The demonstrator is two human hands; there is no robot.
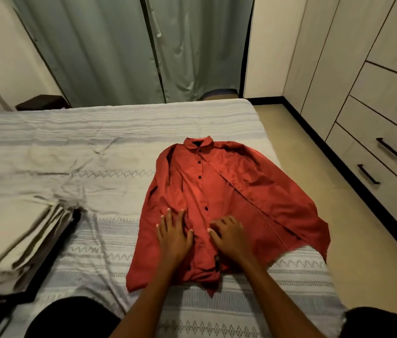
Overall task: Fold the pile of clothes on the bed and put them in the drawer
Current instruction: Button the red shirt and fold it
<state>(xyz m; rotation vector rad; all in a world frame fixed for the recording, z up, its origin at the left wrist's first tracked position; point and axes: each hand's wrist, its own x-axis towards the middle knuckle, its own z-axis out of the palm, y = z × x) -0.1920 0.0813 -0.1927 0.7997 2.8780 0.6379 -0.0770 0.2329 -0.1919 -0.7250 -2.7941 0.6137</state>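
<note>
both hands — left hand (174, 236) flat, right hand (229, 236) loosely curled — cover the red shirt (229, 186) hem's middle.

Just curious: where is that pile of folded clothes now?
In the head view, the folded pile sits on the bed's near left side, left of the red shirt.

Smooth, faintly glossy cloth shirt (219, 191); matt woven bedspread (95, 142).
</note>
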